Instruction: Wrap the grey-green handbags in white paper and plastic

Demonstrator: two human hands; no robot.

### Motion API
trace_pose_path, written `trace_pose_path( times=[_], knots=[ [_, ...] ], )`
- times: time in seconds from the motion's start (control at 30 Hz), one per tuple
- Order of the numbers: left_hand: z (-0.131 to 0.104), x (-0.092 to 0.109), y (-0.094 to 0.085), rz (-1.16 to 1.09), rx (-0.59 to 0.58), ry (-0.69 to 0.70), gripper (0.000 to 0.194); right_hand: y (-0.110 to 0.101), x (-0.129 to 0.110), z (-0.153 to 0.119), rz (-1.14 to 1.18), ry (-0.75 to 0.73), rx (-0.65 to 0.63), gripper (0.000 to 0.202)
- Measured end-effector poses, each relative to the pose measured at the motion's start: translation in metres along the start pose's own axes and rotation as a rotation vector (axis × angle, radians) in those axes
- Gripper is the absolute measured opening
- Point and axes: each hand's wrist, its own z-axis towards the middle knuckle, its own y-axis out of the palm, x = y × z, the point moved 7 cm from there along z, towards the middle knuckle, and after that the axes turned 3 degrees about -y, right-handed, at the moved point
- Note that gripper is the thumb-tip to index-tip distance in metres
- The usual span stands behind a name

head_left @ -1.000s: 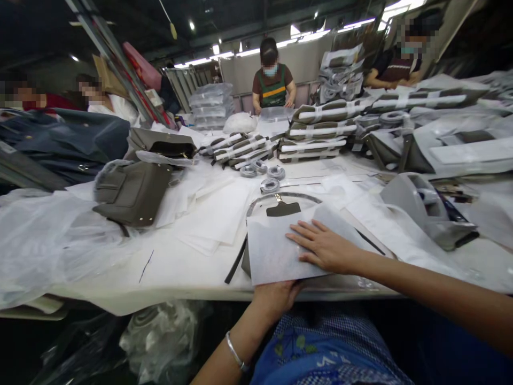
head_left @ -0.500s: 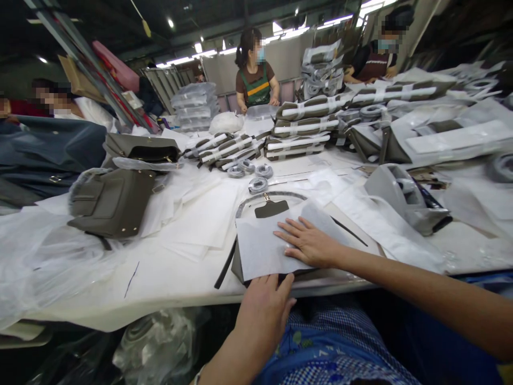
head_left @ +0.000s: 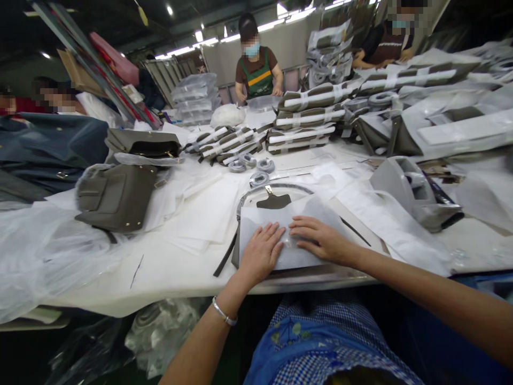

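A dark olive handbag (head_left: 273, 201) lies flat at the table's front edge, its wrapped handle (head_left: 241, 202) arching away from me. Most of its body is hidden under a white paper sheet (head_left: 308, 207). My left hand (head_left: 262, 248) rests flat on the left part of the sheet, fingers stretched out. To its right, my right hand (head_left: 320, 238) lies on the sheet too, fingers extended. The two hands' fingertips nearly meet, with a small shiny patch, perhaps clear tape, between them. A dark strap (head_left: 226, 251) sticks out at the bag's left.
An olive bag (head_left: 124, 198) and loose white sheets (head_left: 196, 219) lie at the left. A grey tape dispenser (head_left: 401, 184) stands at the right. Behind are wrapped strap coils (head_left: 259, 178) and stacked padded bag pieces (head_left: 304, 117). A co-worker (head_left: 258, 69) stands across the table.
My left hand has moved up from the bag's front edge onto the paper. My right hand has shifted slightly right. The co-worker opposite has turned to face the table.
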Motion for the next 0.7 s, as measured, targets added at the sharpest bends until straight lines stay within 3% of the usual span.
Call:
trace_pose_path(
  times=[0.7],
  knots=[
    [-0.002,0.006,-0.002,-0.017,0.013,-0.019,0.043,0.009,-0.010,0.001,-0.101,-0.097,-0.202,0.030]
  ],
)
